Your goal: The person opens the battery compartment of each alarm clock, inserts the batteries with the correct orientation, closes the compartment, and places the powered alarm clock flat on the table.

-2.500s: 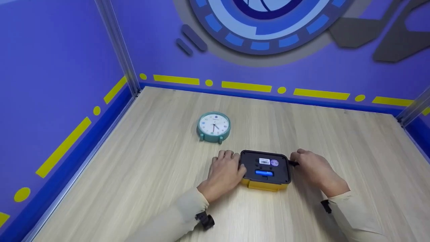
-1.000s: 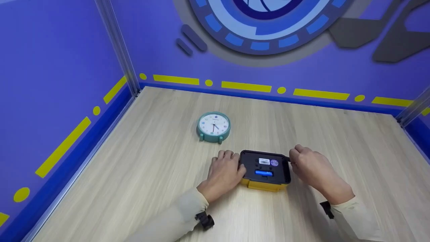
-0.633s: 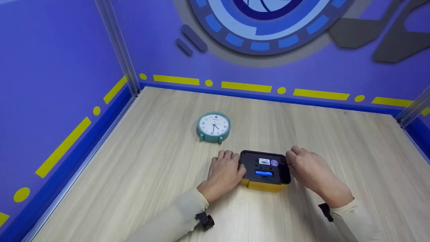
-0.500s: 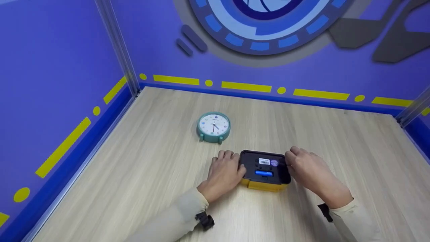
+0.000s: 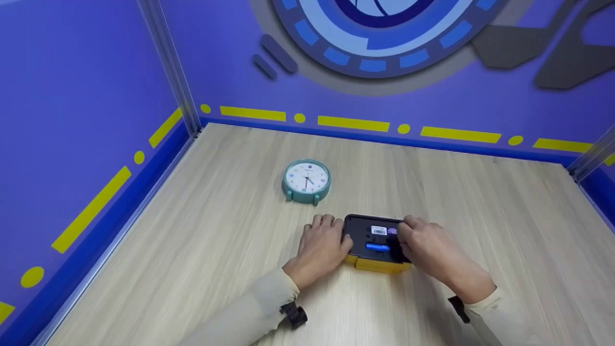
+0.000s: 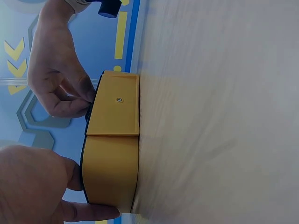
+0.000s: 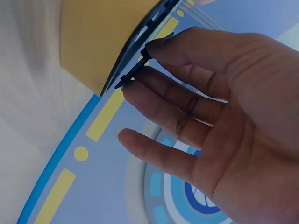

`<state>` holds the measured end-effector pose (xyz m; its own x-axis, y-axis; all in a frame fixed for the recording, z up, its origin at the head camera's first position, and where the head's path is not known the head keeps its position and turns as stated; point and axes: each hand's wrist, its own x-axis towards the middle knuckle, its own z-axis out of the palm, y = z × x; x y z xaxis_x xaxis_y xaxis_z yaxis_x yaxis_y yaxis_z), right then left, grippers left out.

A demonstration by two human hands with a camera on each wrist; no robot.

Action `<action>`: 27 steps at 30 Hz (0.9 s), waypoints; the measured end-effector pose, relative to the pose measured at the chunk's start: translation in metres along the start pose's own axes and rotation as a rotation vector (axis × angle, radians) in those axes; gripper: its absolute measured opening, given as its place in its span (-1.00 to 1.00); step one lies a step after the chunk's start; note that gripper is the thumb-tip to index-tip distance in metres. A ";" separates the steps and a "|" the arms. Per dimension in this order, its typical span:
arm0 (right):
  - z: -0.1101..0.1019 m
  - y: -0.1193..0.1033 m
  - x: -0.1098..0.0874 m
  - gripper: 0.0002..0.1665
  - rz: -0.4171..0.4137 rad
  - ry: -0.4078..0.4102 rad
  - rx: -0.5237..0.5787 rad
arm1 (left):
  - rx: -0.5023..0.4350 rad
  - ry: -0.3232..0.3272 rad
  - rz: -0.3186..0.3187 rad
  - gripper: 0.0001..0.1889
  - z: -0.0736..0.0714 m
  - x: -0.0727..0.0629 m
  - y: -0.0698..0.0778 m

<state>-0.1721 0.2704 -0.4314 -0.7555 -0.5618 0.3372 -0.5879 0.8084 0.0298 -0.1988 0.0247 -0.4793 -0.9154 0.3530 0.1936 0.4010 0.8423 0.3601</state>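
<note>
A yellow clock (image 5: 382, 265) lies face down on the table, its black back (image 5: 358, 235) upward with a label and a purple sticker. A blue battery (image 5: 376, 247) sits in the recess of that back. My left hand (image 5: 323, 245) grips the clock's left end, with fingertips on its yellow side in the left wrist view. My right hand (image 5: 430, 245) is over the right part of the back and hides it in the head view. Between its thumb and fingers it pinches a small black battery cover (image 7: 134, 73), held close above the back panel.
A teal round alarm clock (image 5: 306, 178) lies face up farther back, left of the yellow one. Blue panels with yellow marks (image 5: 353, 123) wall the wooden table (image 5: 230, 192) at the back and left.
My right hand has moved left with the battery cover, from beside the clock's right edge to over its back. The left hand, battery and teal clock have stayed put.
</note>
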 end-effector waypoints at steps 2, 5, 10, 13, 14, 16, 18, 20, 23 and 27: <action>0.002 -0.002 0.000 -0.68 -0.013 0.008 -0.003 | 0.000 0.001 0.001 -0.59 0.000 0.000 0.000; 0.004 -0.004 0.000 -0.68 -0.030 0.019 -0.017 | 0.002 0.003 0.004 -0.60 0.000 0.000 0.000; 0.005 -0.010 0.001 -0.70 -0.031 0.002 -0.032 | 0.013 0.009 0.011 -0.62 0.000 0.000 0.000; 0.005 -0.014 0.002 -0.69 -0.031 -0.008 -0.044 | 0.016 0.013 0.013 -0.62 0.000 0.000 0.000; 0.005 -0.016 0.002 -0.69 -0.033 -0.005 -0.052 | 0.017 0.014 0.014 -0.62 0.000 0.000 0.000; 0.006 -0.018 0.002 -0.68 -0.039 0.004 -0.066 | 0.018 0.015 0.014 -0.62 0.000 0.000 0.000; 0.007 -0.020 0.002 -0.69 -0.046 0.019 -0.081 | 0.017 0.016 0.015 -0.62 0.000 0.000 0.000; 0.009 -0.022 0.002 -0.69 -0.055 0.035 -0.087 | 0.010 0.016 0.015 -0.63 0.000 0.000 0.000; 0.011 -0.025 0.002 -0.70 -0.066 0.055 -0.089 | 0.001 0.019 0.016 -0.63 0.000 -0.001 0.000; 0.014 -0.028 0.002 -0.69 -0.073 0.077 -0.085 | -0.001 0.016 0.015 -0.63 0.000 -0.001 0.000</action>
<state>-0.1610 0.2438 -0.4444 -0.6850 -0.6072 0.4026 -0.6113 0.7796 0.1358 -0.1982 0.0244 -0.4789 -0.9086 0.3591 0.2134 0.4147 0.8367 0.3576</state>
